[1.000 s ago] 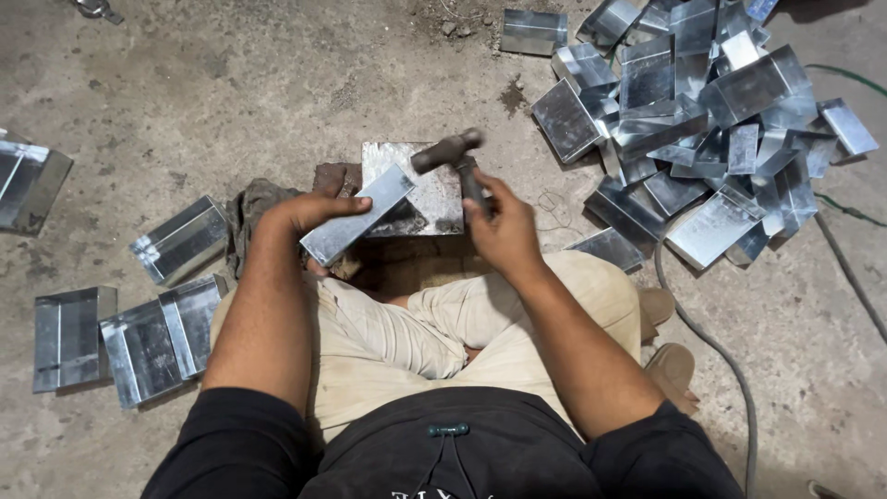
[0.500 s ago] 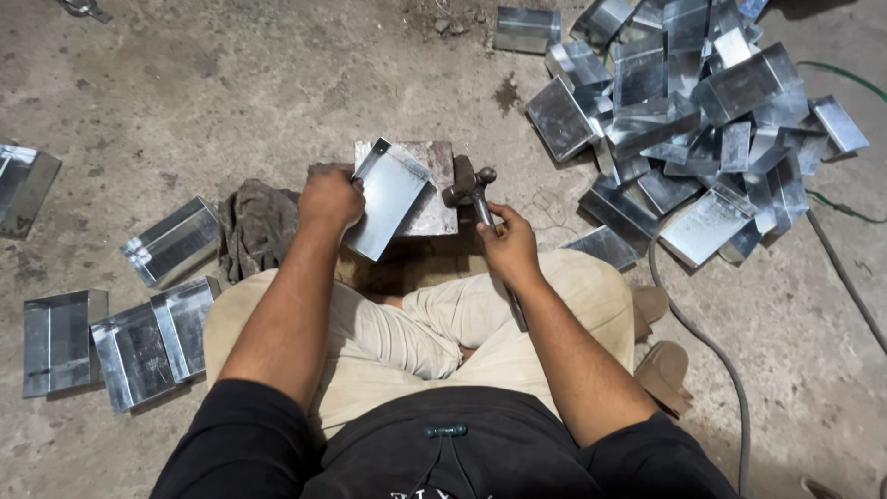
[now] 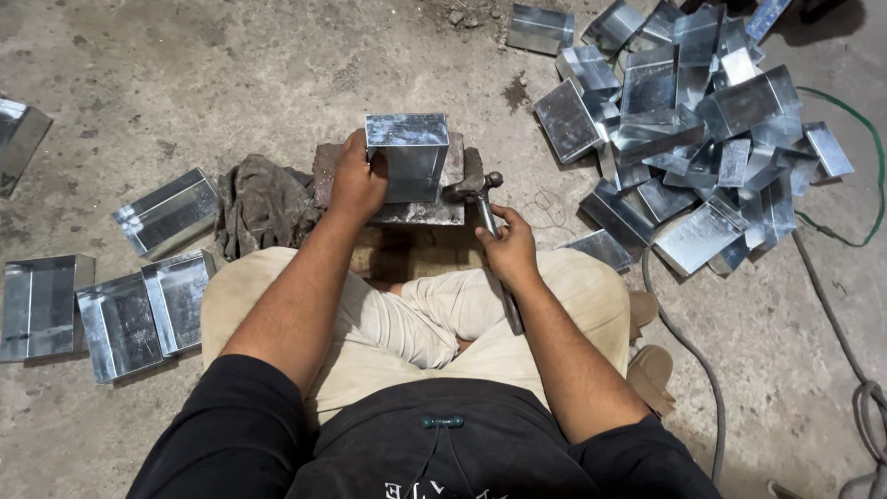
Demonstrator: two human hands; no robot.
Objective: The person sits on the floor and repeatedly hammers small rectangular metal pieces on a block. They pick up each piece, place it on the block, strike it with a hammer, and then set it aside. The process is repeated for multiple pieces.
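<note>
The person sits cross-legged on a concrete floor [image 3: 185,83], seen from above. The left hand [image 3: 358,180] is closed around the left side of a folded sheet-metal box [image 3: 408,152], fingers wrapped over its edge, and the box stands upright on a flat metal block [image 3: 434,211] in front of the knees. The right hand [image 3: 506,248] is closed around the handle of a hammer [image 3: 480,189]; the hammer head lies at the right edge of the block, just beside the box, and the handle runs back under the palm toward the lap.

To the left of the block there is a crumpled dark rag [image 3: 263,205], touching it. Further left, several finished grey metal boxes [image 3: 139,310] lie on the floor, open sides up or tilted. On the far right a large heap of metal pieces [image 3: 688,129] is piled without order, shiny and grey. A grey cable [image 3: 688,342] curves along the floor on the near right, and a thin green wire [image 3: 864,176] bends around the heap's right side. No labels or signs can be seen on any piece.
</note>
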